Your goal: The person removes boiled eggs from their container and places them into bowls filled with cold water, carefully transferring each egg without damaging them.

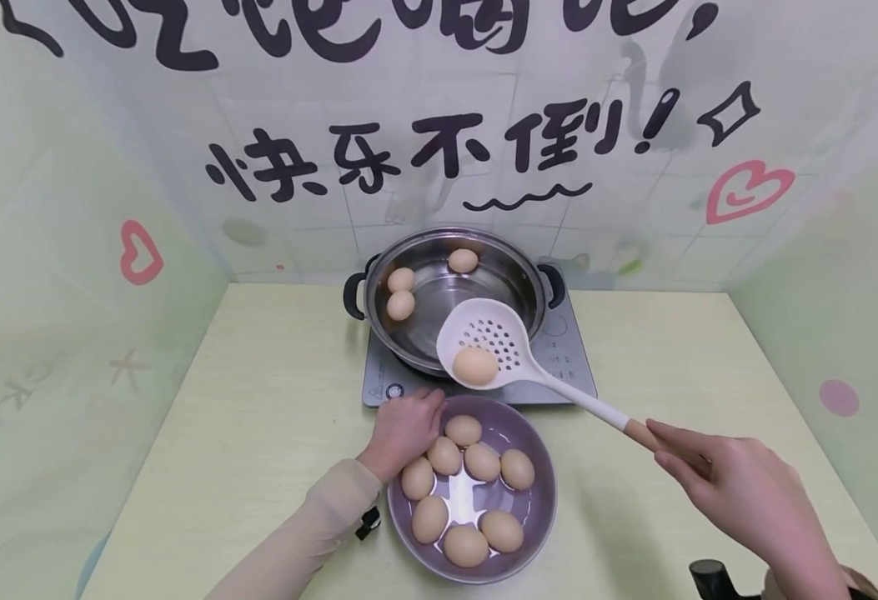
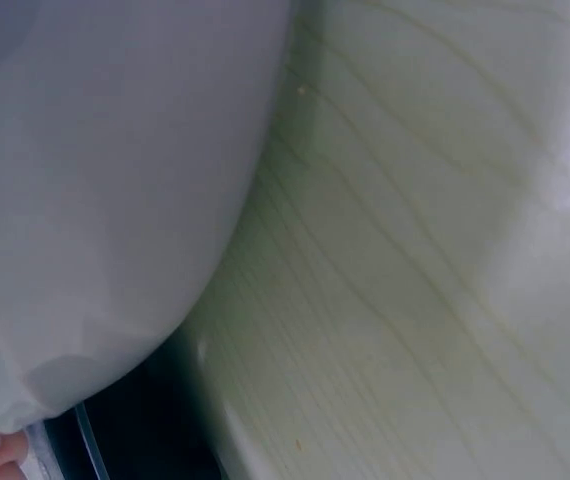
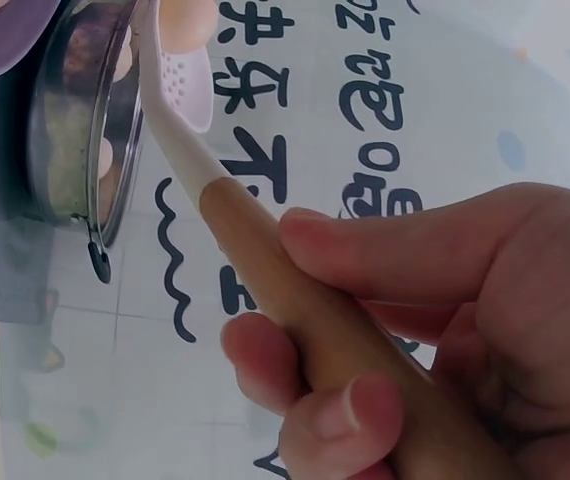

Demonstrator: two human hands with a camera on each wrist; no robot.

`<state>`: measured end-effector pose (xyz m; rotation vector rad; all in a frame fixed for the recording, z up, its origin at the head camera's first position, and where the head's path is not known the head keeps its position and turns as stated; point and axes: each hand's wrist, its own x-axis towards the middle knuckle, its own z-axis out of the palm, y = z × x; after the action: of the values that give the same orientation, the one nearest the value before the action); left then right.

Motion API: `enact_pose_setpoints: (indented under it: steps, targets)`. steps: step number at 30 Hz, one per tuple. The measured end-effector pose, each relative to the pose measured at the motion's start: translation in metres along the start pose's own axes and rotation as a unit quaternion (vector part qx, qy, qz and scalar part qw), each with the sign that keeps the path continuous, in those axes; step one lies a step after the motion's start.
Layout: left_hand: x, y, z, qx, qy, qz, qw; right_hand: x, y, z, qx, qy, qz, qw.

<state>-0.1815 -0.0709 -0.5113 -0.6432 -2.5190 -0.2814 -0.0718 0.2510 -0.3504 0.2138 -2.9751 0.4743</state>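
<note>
My right hand (image 1: 750, 487) grips the wooden handle of a white skimmer (image 1: 584, 400); in the right wrist view thumb and fingers wrap the handle (image 3: 275, 270). One egg (image 1: 475, 367) lies in its perforated head, over the near rim of a steel pot (image 1: 446, 242). Three eggs (image 1: 463, 261) sit in that pot, at its left and far sides. My left hand (image 1: 406, 429) holds the far left rim of a purple bowl (image 1: 547, 508), which contains several eggs (image 1: 466, 546). The left wrist view mostly shows the bowl's outer side (image 2: 115, 200), with fingertips (image 2: 0, 448) at its edge.
Under the pot is a grey induction cooker (image 1: 566, 358), right behind the bowl. Black handles (image 1: 353, 296) stick out on both sides of the pot. A printed sheet (image 1: 423, 83) with black lettering hangs behind the pale wooden table (image 1: 258, 417).
</note>
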Motion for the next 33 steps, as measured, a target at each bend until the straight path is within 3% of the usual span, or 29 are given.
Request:
enact_pose_setpoints:
  steps: [11,19,28,33]
  targets:
    - [0.003,0.000,-0.003,0.010,-0.028,0.001,0.9995,-0.032,0.016,0.000,0.012,-0.023,0.042,0.9988]
    - [0.003,0.000,-0.003,-0.005,-0.032,-0.008,0.9994,-0.047,0.026,0.007,0.013,-0.007,0.032,0.9994]
    - [0.002,0.001,-0.002,-0.001,-0.023,-0.010,0.9997,-0.056,0.036,0.015,0.004,-0.051,0.047,0.9976]
    - [0.002,0.001,-0.001,0.002,-0.025,-0.012,0.9996,-0.057,0.035,0.020,0.001,-0.104,0.075,0.9918]
